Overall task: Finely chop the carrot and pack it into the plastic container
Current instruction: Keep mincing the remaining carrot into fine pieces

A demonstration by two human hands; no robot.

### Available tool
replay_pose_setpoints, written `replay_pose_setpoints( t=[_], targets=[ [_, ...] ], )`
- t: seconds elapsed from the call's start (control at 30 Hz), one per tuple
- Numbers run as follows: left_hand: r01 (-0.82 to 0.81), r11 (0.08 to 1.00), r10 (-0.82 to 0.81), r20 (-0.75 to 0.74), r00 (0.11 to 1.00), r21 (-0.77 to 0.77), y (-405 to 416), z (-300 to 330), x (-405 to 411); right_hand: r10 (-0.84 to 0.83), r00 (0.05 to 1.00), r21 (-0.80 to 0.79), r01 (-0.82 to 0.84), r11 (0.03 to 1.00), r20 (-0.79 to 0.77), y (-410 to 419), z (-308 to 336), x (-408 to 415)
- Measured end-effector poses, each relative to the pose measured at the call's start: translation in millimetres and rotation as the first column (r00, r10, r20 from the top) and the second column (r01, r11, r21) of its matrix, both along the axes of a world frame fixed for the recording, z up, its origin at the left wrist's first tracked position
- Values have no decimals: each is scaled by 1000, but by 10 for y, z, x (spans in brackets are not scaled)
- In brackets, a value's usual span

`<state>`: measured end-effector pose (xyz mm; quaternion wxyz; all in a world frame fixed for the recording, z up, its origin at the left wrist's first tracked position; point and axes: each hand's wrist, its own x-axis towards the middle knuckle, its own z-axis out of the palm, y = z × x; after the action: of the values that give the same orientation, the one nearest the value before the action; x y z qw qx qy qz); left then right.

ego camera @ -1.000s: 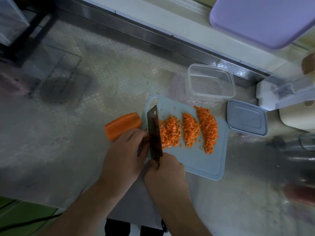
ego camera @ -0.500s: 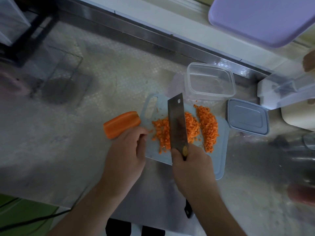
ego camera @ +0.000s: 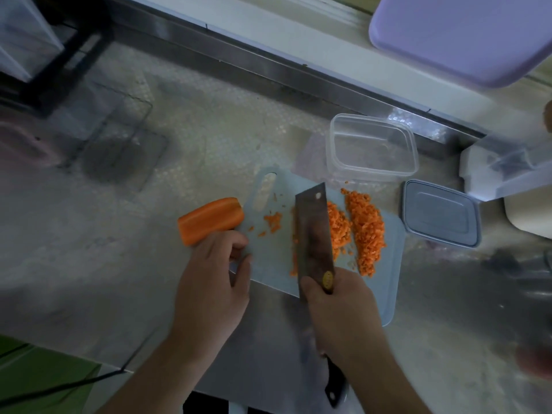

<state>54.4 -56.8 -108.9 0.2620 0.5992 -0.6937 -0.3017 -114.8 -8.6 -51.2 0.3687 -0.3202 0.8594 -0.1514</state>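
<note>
While my right hand (ego camera: 334, 306) wraps its fingers around the handle of the cleaver (ego camera: 313, 234), the flat blade lies tilted over the chopped carrot (ego camera: 366, 231) on the cutting board (ego camera: 268, 264). The black end of the handle projects behind my wrist, toward me. My left hand (ego camera: 212, 282) rests at the near-left edge of the board; its fingers are loosely curled, with the thumb lying on the board surface and the fingertips (ego camera: 239, 242) just beside the uncut carrot piece (ego camera: 209, 219). I cannot tell whether they touch it.

The carrot piece lies partly on the left edge of the board and partly on the metal counter (ego camera: 119, 264). The chopped carrot forms 2 dense rows to the right of the blade, and a small scatter of bits (ego camera: 273, 222) lies left of it, near the board's handle slot.

The plastic container (ego camera: 372, 147) stands open just beyond the far edge of the board, with no carrot inside. Its grey lid (ego camera: 440, 216) lies flat on the counter to the right of the board. A lilac tray (ego camera: 460, 34) occupies the far-right corner.
</note>
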Motion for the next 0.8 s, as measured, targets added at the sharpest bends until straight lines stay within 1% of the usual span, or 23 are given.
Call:
replay_pose_setpoints(
  t=[0.07,0.17,0.23,0.3,0.33,0.43,0.5,0.6,0.7,0.77,0.8],
  targets=[
    [-25,999,24,-32,999,-24,35,-27,-2,33,999,-28,-32,999,27,-41,44,24],
    [-67,998,65,-75,995,-21,70,-57,8,88,990,-8,-88,996,112,-89,12,179],
    [-95,995,94,-73,993,-11,78,-64,10,86,979,2,-87,996,184,-99,-50,264],
    [-97,995,96,-53,994,-15,85,-66,-5,51,966,-4,-52,999,254,-70,-114,270],
    [-93,995,92,-42,995,-30,86,-69,-16,38,965,-3,-39,999,259,-43,-134,227],
    [-91,992,89,-25,996,-82,89,-86,-36,11,980,-13,-9,1000,201,27,-129,-14],
    [-84,991,83,-19,996,-100,89,-99,-44,-11,979,-18,15,1000,203,34,-76,-173],
    [-78,989,77,-17,997,-129,94,-130,-42,62,976,-59,-50,997,207,-1,-21,-214],
    [-81,989,80,-19,997,-124,101,-135,-49,141,947,-79,-123,989,289,-52,-26,-47],
    [-93,989,93,-4,996,-115,108,-117,-60,117,921,-54,-105,993,372,-57,-78,56],
    [-97,989,98,4,995,-110,110,-106,-66,95,918,-42,-85,995,385,-42,-112,64]
  ],
)
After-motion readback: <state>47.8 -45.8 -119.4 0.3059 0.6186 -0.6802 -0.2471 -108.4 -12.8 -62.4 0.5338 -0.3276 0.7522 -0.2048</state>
